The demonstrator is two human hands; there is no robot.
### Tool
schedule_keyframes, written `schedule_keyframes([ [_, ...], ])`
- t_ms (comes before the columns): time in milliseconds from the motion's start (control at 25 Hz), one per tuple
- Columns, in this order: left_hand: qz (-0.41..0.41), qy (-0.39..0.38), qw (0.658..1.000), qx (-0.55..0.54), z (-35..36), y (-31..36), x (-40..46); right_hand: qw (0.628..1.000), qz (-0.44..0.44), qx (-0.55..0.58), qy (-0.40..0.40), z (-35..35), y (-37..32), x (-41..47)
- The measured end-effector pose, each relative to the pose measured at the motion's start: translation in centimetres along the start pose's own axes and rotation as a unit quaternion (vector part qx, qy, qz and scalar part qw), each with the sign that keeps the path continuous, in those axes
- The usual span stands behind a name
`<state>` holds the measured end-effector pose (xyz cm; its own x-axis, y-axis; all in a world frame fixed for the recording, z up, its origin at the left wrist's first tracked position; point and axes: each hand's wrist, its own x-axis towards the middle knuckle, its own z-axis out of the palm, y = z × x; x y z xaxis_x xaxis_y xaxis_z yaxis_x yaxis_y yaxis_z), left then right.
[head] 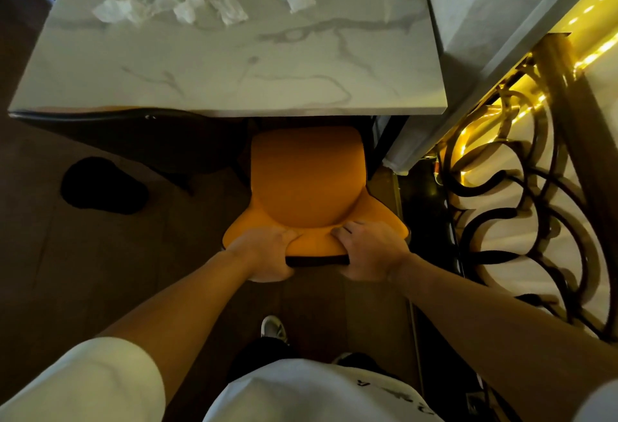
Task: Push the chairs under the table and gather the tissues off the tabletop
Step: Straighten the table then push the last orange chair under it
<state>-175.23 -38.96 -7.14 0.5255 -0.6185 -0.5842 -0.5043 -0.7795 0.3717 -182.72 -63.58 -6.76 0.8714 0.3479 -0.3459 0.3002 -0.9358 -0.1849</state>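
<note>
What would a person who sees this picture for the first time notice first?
The orange chair in the centre stands out most: the left hand and the right hand both grip the top of its backrest, and its seat is partly under the marble table. Next come the crumpled white tissues scattered on the far side of the tabletop, and the glowing gold railing on the right.

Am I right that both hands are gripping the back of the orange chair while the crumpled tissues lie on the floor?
Not quite: the head view shows the crumpled tissues on the marble tabletop, not the floor. The left hand and right hand do grip the orange chair back.
</note>
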Motion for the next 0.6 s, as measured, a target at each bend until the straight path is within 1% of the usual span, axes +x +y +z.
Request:
schedule_keyframes([
  [160,0.01,0.027,1.0,0.0,-3.1,-0.8,2.9,1.0,0.005,-0.005,0.027,-1.7,2.2,3.1],
  [600,0.045,0.048,0.998,0.004,-8.1,-3.3,8.1,0.999,-0.007,0.003,0.041,-4.4,6.3,8.5],
])
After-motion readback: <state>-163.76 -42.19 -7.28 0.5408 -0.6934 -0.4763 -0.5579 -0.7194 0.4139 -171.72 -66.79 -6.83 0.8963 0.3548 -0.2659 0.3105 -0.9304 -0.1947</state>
